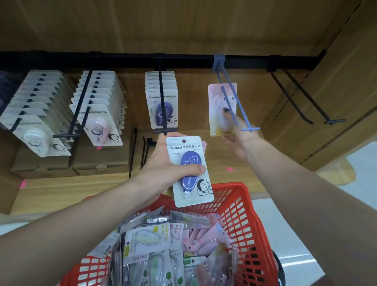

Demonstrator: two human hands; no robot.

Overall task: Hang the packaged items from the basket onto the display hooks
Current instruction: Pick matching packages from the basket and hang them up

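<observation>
A wooden display bay fills the background, with a black rail (pixel 191 61) running across it and hooks jutting out toward the viewer. Near the rail's left end, hooks carry full rows of white-carded packs (pixel 39 113) and pink ones (pixel 102 115); the middle black hook (pixel 162 103) holds a short row of purple packs (pixel 162 98). Just right of it, the blue hook (pixel 234 98) carries a single pink pack (pixel 221 109), and the hooks (pixel 303 99) at the rail's right end are bare.

The right hand (pixel 239 141) reaches up under the blue hook, fingers curled round the lower edge of the pink pack; whether its hole is fully threaded cannot be told. The left hand (pixel 169 164) pinches a purple correction-tape pack (pixel 189 171), thumb pressed on the blister, fingers behind the card. The pack stands nearly upright, its long axis tilted a little, with the hang hole at the top edge, just below and slightly right of the middle hook's tip. That hook's tip points out and down at the hole, so the left hand is much the nearer for it, needing only a short lift to meet it.

The red basket (pixel 243 230) sits below, holding many more packs (pixel 159 256)
</observation>
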